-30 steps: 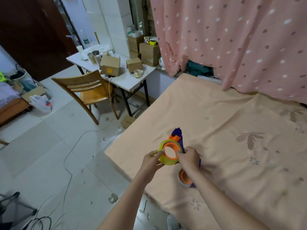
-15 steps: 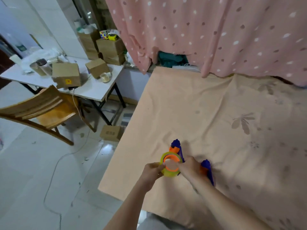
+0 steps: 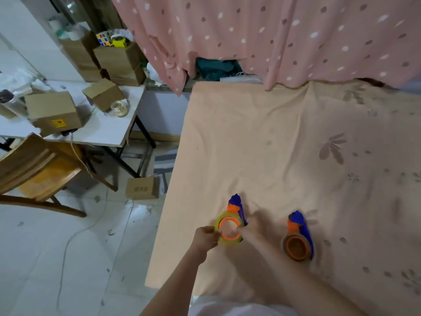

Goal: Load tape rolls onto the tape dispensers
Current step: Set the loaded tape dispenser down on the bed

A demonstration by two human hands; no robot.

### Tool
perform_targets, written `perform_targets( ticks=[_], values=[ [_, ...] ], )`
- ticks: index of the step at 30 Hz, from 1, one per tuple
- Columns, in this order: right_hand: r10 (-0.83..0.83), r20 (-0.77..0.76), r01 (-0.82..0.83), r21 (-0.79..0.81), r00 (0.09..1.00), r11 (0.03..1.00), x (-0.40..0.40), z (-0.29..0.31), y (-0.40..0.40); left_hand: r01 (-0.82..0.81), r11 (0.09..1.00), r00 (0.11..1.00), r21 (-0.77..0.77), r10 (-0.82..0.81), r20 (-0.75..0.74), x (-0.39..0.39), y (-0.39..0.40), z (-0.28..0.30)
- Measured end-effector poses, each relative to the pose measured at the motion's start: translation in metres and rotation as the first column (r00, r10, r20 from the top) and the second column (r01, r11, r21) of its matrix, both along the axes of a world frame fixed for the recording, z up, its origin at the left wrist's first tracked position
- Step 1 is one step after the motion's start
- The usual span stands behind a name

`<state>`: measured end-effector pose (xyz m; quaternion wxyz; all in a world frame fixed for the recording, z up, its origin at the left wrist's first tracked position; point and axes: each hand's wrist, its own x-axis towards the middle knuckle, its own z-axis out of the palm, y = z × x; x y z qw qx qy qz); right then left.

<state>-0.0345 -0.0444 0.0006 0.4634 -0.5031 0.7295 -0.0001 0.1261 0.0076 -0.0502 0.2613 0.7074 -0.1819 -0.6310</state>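
A blue and orange tape dispenser [image 3: 237, 205] stands near the front left of the cloth-covered table [image 3: 262, 137]. A yellow-green tape roll [image 3: 219, 224] sits around its orange hub. My left hand [image 3: 205, 238] pinches the roll's left edge. My right hand [image 3: 257, 226], blurred, is against the dispenser's right side. A second blue and orange dispenser [image 3: 298, 236] lies to the right of my right hand, with a brownish tape roll [image 3: 284, 244] around its hub; no hand touches it.
The table's left edge drops to a tiled floor with a small cardboard box [image 3: 142, 188]. A wooden chair [image 3: 34, 172] and a white side table [image 3: 95, 131] with boxes stand at the left. A pink curtain [image 3: 273, 37] hangs behind.
The view has swung right and down, so the second dispenser is now fully in sight. My hands stay on the first dispenser; the right hand is blurred, its grip less plain than before.
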Motion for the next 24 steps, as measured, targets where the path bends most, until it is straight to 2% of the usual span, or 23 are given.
perform_targets(
  ticks=[3,5,9,13,15,17,19,21,24],
  values=[
    [-0.042,0.061,0.042,-0.005,0.997,0.999,0.008,-0.006,0.004,0.012,0.999,1.000,0.031,-0.012,0.006,0.008,-0.001,-0.005],
    [-0.028,-0.010,0.028,0.023,1.000,0.999,0.011,-0.010,0.006,0.033,0.997,0.999,0.066,-0.035,0.034,0.010,0.002,-0.010],
    [-0.005,-0.058,0.005,0.004,0.998,1.000,0.015,-0.021,0.006,-0.014,0.990,0.993,0.139,-0.003,0.120,0.014,0.009,-0.052],
    [0.031,-0.060,-0.031,0.010,0.998,0.999,0.014,-0.029,0.006,-0.008,0.984,0.985,0.175,-0.022,0.173,0.010,0.005,-0.020],
    [0.016,-0.044,-0.016,-0.005,0.999,1.000,0.008,-0.034,0.007,-0.012,0.984,0.965,0.176,-0.035,0.261,0.005,0.003,-0.003],
    [-0.089,-0.014,0.088,-0.078,0.996,0.993,-0.005,-0.029,0.006,0.015,0.993,0.898,0.120,-0.066,0.435,-0.004,-0.005,0.017],
    [-0.198,0.010,0.196,-0.195,0.980,0.961,-0.027,-0.020,0.003,0.070,0.997,0.861,0.041,-0.081,0.502,-0.022,-0.017,0.032],
    [-0.267,-0.015,0.247,-0.330,0.964,0.911,-0.054,-0.012,0.001,0.152,0.987,0.881,-0.049,-0.113,0.459,-0.050,-0.031,0.042],
    [-0.399,-0.055,0.335,-0.445,0.915,0.831,-0.099,-0.004,0.001,0.347,0.931,0.885,-0.112,-0.285,0.369,-0.098,-0.046,0.045]
  ],
)
